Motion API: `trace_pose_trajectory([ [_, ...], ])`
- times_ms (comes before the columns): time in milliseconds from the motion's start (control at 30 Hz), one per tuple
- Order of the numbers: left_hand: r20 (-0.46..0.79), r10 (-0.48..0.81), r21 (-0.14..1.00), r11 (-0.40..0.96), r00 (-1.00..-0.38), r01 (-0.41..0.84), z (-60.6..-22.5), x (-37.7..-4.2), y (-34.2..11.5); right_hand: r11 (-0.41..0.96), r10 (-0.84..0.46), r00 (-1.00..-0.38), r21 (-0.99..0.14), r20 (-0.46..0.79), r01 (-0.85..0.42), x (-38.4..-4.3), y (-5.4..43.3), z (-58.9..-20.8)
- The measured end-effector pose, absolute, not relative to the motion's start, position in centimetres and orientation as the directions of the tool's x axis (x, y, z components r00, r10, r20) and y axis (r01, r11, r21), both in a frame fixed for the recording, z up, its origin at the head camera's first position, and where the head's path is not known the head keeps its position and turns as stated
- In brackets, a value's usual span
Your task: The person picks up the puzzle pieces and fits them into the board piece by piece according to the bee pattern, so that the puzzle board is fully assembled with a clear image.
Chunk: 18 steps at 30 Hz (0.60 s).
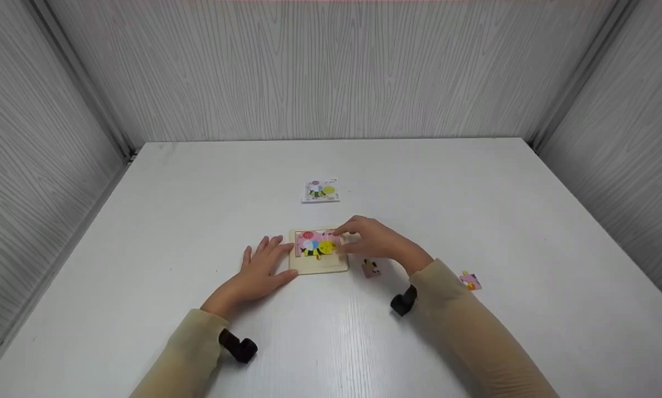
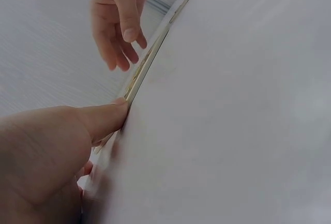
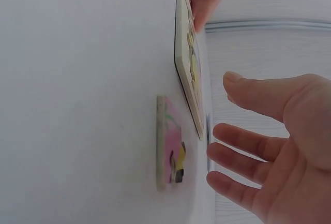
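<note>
A wooden puzzle board (image 1: 319,268) lies on the table, its upper part filled with pink pieces showing a yellow bee (image 1: 327,247); bare wood shows along its lower part. At its left edge rests my left hand (image 1: 261,272), fingers spread, with thumb and forefinger touching the frame. Over the board's right side hovers my right hand (image 1: 378,239). In the right wrist view its fingers (image 3: 243,138) are loosely bent, apart from the thumb, with nothing between them. A loose puzzle piece (image 1: 371,268), pink with black and yellow, lies just right of the board, below the right hand.
Another loose puzzle piece (image 1: 470,280) lies farther right, beside the right sleeve (image 1: 458,309). Behind the board is a square picture card (image 1: 321,190) with the same bee. Grey wood-grain panels (image 1: 331,72) enclose the white table (image 1: 225,193) at the back and sides.
</note>
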<state>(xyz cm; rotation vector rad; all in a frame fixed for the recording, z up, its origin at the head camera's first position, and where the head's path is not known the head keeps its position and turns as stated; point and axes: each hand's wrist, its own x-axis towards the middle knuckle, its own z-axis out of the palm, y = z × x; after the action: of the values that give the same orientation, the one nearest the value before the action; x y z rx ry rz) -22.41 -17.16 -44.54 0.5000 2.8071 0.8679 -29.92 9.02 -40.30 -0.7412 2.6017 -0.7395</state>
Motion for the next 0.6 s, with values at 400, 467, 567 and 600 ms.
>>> trace_pose_trajectory([
  [400, -0.079, 0.359, 0.56, 0.788, -0.93, 0.257, -44.6, -22.4, -17.1, 0.701, -0.566, -0.809, -0.607, -0.156, -0.373, -28.3, 12.5, -40.2],
  [467, -0.083, 0.356, 0.558, 0.79, -0.931, 0.252, -44.5, -22.4, -17.1, 0.692, -0.577, -0.805, -0.606, -0.137, -0.392, -28.1, 13.1, -40.2],
  [567, -0.085, 0.352, 0.551, 0.796, -0.932, 0.25, -44.4, -22.4, -17.1, 0.692, -0.573, -0.81, -0.603, -0.124, -0.397, -27.9, 13.8, -40.2],
  [600, -0.086, 0.352, 0.55, 0.797, -0.932, 0.25, -44.4, -22.5, -17.2, 0.698, -0.568, -0.813, -0.597, -0.125, -0.396, -27.8, 14.0, -40.2],
])
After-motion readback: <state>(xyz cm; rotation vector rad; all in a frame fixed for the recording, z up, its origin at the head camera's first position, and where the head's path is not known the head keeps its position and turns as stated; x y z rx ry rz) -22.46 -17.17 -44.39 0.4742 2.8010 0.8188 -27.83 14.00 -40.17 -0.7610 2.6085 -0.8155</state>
